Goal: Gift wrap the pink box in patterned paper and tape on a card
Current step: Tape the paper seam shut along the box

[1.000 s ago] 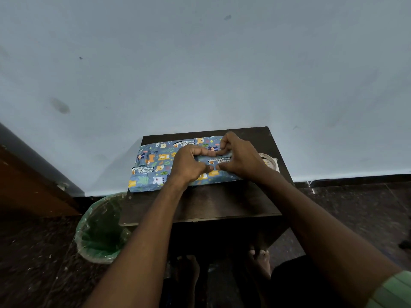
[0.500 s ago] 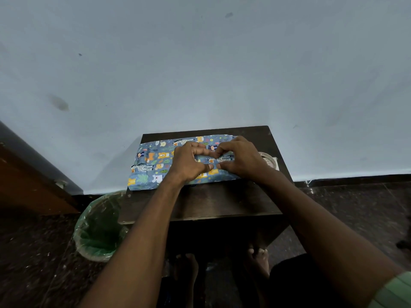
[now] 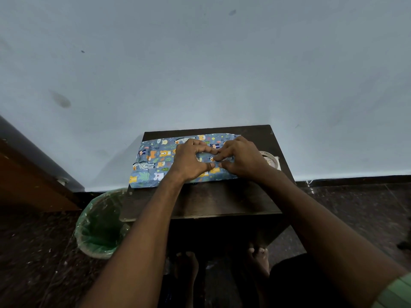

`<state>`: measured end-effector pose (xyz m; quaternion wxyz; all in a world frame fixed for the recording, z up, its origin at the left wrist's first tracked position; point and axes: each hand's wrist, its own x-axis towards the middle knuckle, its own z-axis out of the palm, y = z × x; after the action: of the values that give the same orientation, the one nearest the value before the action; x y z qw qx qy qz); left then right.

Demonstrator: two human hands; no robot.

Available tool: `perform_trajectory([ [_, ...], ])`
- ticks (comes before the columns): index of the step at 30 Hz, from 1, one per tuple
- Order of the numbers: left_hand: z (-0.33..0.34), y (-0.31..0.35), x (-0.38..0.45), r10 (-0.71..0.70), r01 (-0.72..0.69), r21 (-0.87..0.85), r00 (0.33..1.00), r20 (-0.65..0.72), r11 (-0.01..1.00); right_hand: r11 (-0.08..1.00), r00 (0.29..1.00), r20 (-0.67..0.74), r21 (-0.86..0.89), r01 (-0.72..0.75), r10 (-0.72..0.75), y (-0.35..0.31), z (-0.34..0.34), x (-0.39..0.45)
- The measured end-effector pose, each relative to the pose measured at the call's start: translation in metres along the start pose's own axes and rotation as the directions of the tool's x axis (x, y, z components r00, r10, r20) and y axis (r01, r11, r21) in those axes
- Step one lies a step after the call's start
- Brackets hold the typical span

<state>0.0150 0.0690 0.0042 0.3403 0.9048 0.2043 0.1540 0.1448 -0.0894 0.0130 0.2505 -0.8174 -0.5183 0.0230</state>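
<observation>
Both hands worked the box, already covered in paper and lying at the back of the bench: the left hand and right hand had curled fingers pinching a folded paper strip on top. Pressing that fold flat and tight before reaching for the tape nearby would likely give a clean seam.

Small dark wooden table, set against a pale blue wall. On it, a flat box wrapped in blue animal-print paper. Left hand and right hand, fingers curled, pinch a folded paper strip on the box's top. Roll of tape just beside the right hand. Green-lined waste bin on the dark floor, left of the table.
</observation>
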Motion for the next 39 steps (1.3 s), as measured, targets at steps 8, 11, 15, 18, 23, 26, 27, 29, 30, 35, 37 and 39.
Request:
perform_trajectory([
  [8, 0.002, -0.006, -0.003, 0.148, -0.144, 0.095, 0.988, -0.034, 0.985, 1.000, 1.000, 0.016, 0.024, -0.011, 0.011, -0.004, -0.002, -0.002],
  [11, 0.003, -0.009, -0.005, 0.198, -0.188, 0.156, 0.979, -0.050, 0.970, 0.999, 1.000, 0.021, 0.032, -0.016, 0.016, -0.005, -0.003, -0.003],
  [15, 0.004, -0.012, -0.003, 0.219, -0.205, 0.217, 0.975, -0.044, 0.954, 0.999, 1.000, 0.018, 0.031, -0.017, 0.016, -0.005, -0.004, -0.004],
  [18, 0.004, -0.011, -0.003, 0.185, -0.173, 0.239, 0.982, -0.028, 0.955, 0.999, 1.000, 0.003, 0.024, -0.029, 0.029, -0.005, -0.003, -0.004],
  [23, 0.003, -0.008, -0.002, 0.157, -0.147, 0.232, 0.987, -0.025, 0.961, 0.999, 0.999, 0.046, -0.042, -0.023, 0.025, -0.005, -0.003, -0.004],
  [26, 0.003, -0.008, -0.002, 0.141, -0.133, 0.222, 0.990, -0.019, 0.966, 0.994, 0.990, 0.137, -0.108, -0.010, 0.025, -0.009, 0.000, -0.005],
  [27, 0.002, -0.008, -0.002, 0.135, -0.128, 0.220, 0.991, -0.016, 0.967, 0.990, 0.987, 0.158, -0.143, -0.005, 0.028, -0.011, 0.001, -0.006],
  [29, 0.002, -0.007, -0.001, 0.112, -0.109, 0.216, 0.994, -0.002, 0.970, 0.982, 0.984, 0.174, -0.190, 0.015, 0.019, -0.013, 0.001, -0.008],
  [30, 0.002, -0.007, 0.000, 0.099, -0.096, 0.208, 0.995, -0.004, 0.973, 0.984, 0.984, 0.176, -0.180, 0.019, 0.013, -0.013, 0.000, -0.007],
  [35, 0.002, 0.001, 0.003, 0.002, 0.008, 0.115, 0.996, -0.085, 0.993, 0.996, 0.982, 0.178, 0.052, -0.068, 0.057, -0.011, -0.013, -0.008],
  [37, 0.006, 0.005, 0.003, -0.013, 0.026, 0.120, 0.994, -0.109, 0.992, 0.975, 0.986, 0.143, 0.186, -0.118, 0.092, -0.011, -0.016, -0.011],
  [39, 0.010, 0.013, 0.004, -0.018, 0.032, 0.116, 0.992, -0.127, 0.993, 0.959, 0.984, 0.081, 0.224, -0.174, 0.159, -0.011, -0.022, -0.014],
])
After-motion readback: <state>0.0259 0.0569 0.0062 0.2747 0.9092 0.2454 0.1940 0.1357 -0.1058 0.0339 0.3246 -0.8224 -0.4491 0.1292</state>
